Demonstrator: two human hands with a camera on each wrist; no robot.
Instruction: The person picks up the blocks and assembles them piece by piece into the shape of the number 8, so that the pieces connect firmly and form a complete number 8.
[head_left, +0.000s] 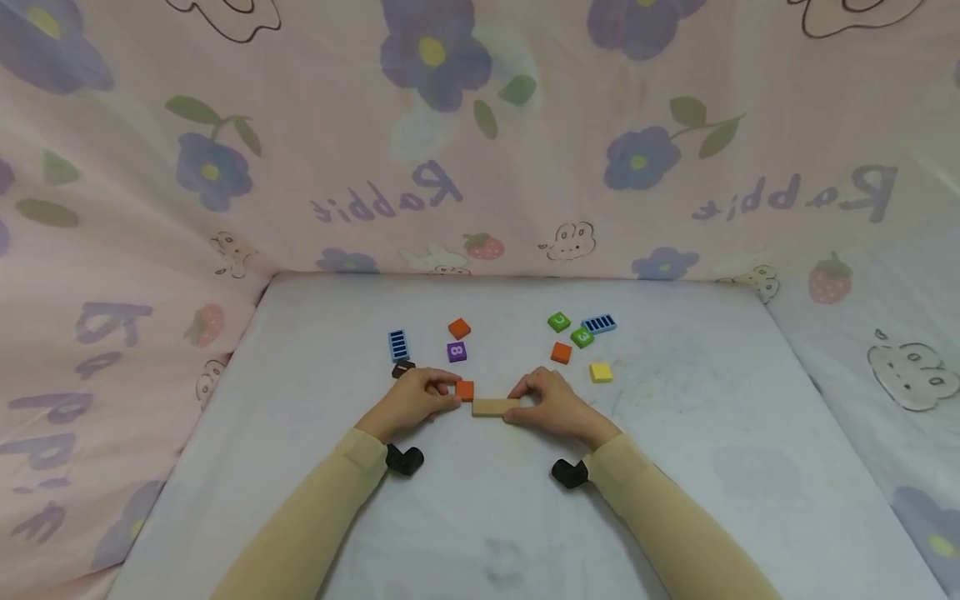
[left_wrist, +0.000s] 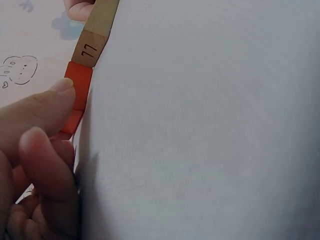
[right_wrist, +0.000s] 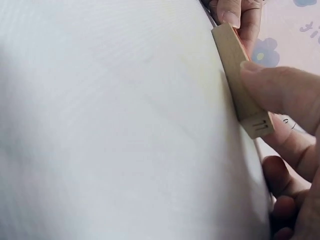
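Observation:
My left hand (head_left: pixel 411 402) pinches a small orange block (head_left: pixel 465 390) between thumb and fingers on the white table. Across from it, my right hand (head_left: pixel 553 406) grips the right end of a plain wooden block (head_left: pixel 491 407), thumb on the near side. The wooden block lies lengthwise from left to right, its left end right by the near corner of the orange one. In the left wrist view, dark marks show on the end face of the wooden block (left_wrist: pixel 90 48). Similar marks show on its other end in the right wrist view.
Beyond the left hand lie a dark tile (head_left: pixel 403 368), a blue striped tile (head_left: pixel 398 345), a purple tile (head_left: pixel 457 352) and an orange block (head_left: pixel 459 328). Farther right are green tiles (head_left: pixel 558 322), another striped tile (head_left: pixel 599 323), an orange block (head_left: pixel 561 353) and a yellow block (head_left: pixel 601 372).

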